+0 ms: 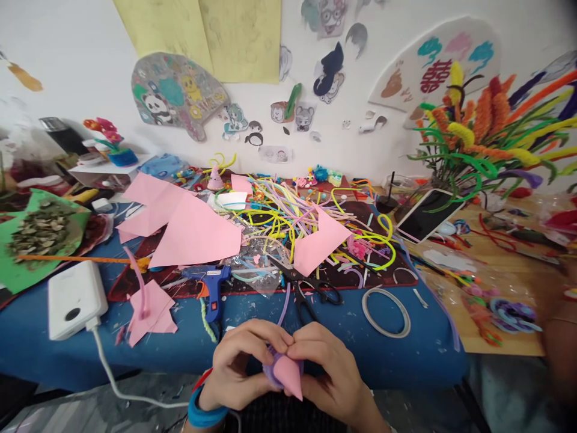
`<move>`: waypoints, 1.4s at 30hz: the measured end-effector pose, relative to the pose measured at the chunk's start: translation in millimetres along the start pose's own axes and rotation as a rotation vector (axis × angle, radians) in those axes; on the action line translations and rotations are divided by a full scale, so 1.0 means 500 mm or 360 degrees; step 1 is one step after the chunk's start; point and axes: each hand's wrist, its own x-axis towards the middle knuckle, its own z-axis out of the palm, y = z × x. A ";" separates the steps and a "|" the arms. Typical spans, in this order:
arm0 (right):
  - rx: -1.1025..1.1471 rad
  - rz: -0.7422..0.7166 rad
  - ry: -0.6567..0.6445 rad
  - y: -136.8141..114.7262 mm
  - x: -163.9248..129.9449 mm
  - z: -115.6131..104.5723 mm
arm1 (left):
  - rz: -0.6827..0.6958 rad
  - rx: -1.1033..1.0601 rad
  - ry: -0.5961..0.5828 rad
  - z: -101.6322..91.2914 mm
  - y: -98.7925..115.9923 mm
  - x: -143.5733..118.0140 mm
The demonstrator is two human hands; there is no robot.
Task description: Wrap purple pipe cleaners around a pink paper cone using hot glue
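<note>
Here, past the worktop's (406, 355) front edge, the left hand (237, 367) and right hand (331, 373) meet, fingers of both clamped together on a small pink paper cone (288, 374) wrapped with a purple pipe cleaner (270, 376). A blue glue gun (211, 288) lies beyond on the worktop, black scissors (311, 288) to its right.

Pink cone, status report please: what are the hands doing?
Left hand and right hand both grip the pink cone, lilac pipe cleaner wrapped at its rim. Scissors and glue gun just beyond, not touching.

Both hands (282, 367) pinch a pink cone (288, 374), seemingly wrapped in purple.
</note>
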 end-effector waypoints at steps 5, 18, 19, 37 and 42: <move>0.0046 0.0092 0.0167 0.000 0.002 0.007 | -0.0065 -0.0089 0.0066 0.006 -0.008 -0.006; 0.0077 0.0288 0.0444 0.014 -0.029 0.034 | -0.0712 -0.0265 0.0423 0.007 -0.020 -0.013; 0.0072 0.0281 0.0431 0.015 -0.030 0.034 | -0.0842 -0.0309 0.0432 0.006 -0.020 -0.012; 0.0159 0.0500 0.0311 0.037 -0.091 0.027 | -0.0994 0.0059 0.0171 0.009 0.016 -0.002; 0.0300 0.0469 -0.0056 0.038 -0.089 0.006 | -0.1137 0.0037 -0.0117 -0.007 0.015 -0.012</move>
